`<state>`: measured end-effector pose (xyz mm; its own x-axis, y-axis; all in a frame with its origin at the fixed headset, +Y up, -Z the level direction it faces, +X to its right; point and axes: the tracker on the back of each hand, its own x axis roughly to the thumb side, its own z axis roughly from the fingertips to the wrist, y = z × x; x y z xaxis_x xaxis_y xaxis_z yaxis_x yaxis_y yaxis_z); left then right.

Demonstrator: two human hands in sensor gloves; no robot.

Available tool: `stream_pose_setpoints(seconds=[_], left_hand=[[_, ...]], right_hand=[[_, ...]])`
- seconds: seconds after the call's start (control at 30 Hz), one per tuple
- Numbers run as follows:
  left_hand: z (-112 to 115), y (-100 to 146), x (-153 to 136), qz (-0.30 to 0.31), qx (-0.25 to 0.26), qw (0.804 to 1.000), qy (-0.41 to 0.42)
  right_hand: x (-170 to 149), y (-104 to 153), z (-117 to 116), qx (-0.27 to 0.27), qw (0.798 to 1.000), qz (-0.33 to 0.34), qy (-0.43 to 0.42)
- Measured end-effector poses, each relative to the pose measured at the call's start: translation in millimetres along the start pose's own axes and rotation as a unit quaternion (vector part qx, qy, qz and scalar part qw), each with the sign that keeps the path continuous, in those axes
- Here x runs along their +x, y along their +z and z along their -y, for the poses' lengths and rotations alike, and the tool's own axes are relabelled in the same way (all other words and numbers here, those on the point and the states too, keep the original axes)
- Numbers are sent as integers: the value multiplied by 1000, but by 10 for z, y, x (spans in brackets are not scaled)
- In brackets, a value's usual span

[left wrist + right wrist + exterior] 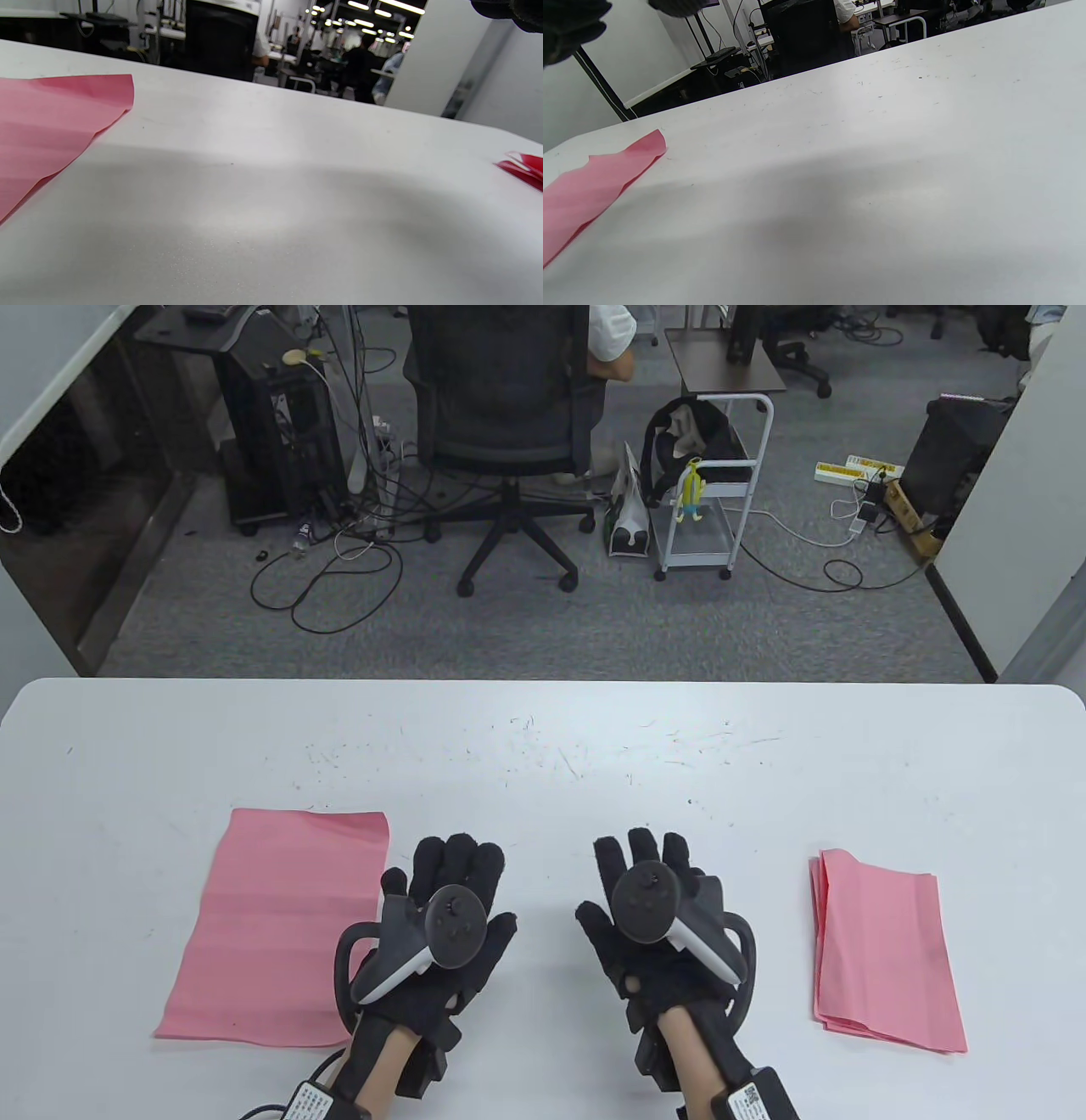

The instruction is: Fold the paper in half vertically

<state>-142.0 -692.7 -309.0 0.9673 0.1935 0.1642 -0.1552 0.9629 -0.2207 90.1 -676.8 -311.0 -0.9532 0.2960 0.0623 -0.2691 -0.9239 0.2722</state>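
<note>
A flat pink paper sheet (276,925) lies on the white table (543,746) at the left; it also shows as the pink sheet (46,127) and the pink sheet (589,186) in the wrist views. A stack of folded pink paper (887,950) lies at the right, and its edge, the folded stack (524,169), shows in the left wrist view. My left hand (454,865) hovers beside the flat sheet's right edge, fingers straight, holding nothing. My right hand (645,857) is near the table's middle, fingers straight and empty.
Beyond the table's far edge are a person's office chair (509,432), a white cart (713,492), a computer tower (280,432) and loose cables on the floor. Bare table lies between and ahead of the hands.
</note>
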Motion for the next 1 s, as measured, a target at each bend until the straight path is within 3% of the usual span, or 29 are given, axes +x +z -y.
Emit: stream_pose_setpoints(seconds=[0.33, 0.63, 0.8, 1.0], left_hand=[[20, -9, 23, -4, -5, 1000, -11], [118, -86, -33, -15, -28, 999, -19], [195, -245, -355, -87, -78, 992, -50], [120, -325, -1039, -200, -132, 970, -32]], right_hand=[[108, -13, -102, 4, 1000, 4, 29], [-3, 161, 88, -29, 999, 16, 3], [-60, 244, 162, -37, 999, 27, -8], [-129, 285, 232, -43, 998, 34, -33]])
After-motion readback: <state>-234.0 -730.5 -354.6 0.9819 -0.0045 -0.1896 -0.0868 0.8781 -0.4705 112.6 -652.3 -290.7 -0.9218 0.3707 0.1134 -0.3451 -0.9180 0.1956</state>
